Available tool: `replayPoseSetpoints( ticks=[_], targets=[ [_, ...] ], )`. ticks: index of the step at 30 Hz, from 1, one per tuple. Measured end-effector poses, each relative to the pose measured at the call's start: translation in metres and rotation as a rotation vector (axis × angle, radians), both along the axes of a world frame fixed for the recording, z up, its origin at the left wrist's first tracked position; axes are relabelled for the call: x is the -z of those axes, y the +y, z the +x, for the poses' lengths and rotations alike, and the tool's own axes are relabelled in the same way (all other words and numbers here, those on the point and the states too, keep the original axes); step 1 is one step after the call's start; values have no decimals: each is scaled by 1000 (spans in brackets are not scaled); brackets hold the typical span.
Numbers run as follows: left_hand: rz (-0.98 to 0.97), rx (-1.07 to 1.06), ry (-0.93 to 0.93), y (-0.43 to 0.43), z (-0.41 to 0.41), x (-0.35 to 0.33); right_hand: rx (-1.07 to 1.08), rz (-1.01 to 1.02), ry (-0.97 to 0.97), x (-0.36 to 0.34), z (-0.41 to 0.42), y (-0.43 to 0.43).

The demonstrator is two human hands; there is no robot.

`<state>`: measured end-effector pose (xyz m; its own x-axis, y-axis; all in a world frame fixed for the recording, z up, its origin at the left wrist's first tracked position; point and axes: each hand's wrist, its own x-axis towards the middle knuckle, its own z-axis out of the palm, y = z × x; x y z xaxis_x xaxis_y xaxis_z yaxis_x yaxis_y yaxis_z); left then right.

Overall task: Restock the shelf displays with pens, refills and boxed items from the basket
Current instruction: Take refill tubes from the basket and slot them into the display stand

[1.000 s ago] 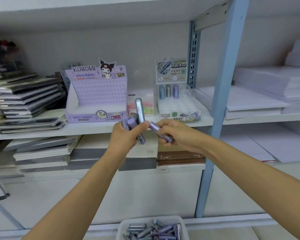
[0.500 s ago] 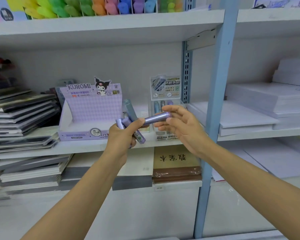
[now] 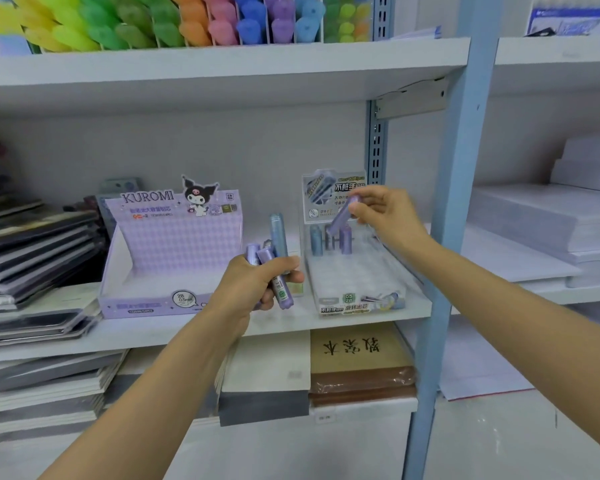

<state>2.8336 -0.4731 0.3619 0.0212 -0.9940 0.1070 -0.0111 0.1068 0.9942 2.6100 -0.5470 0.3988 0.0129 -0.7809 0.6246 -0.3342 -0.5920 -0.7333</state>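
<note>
Right arm outstretched, right hand (image 3: 385, 216) above clear display tray (image 3: 361, 282) back row, fingers pinching 1 purple refill tube (image 3: 340, 218) tilted over 3 upright tubes (image 3: 345, 240) there; left hand (image 3: 257, 289) just left of tray, fingers clenched round tube bundle (image 3: 274, 258).
</note>
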Motion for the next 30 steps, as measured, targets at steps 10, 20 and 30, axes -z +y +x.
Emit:
replayPoseSetpoints(
  ticks=[10, 20, 30],
  targets=[
    [-13, 134, -132, -5, 1, -7, 137, 69, 374, 20, -11, -38],
    [-47, 131, -122, -5, -2, -4, 57, 82, 636, 6, -13, -43],
    [-68, 127, -178, 1, -3, -1, 239, 22, 565, 28, -6, -35]
  ],
)
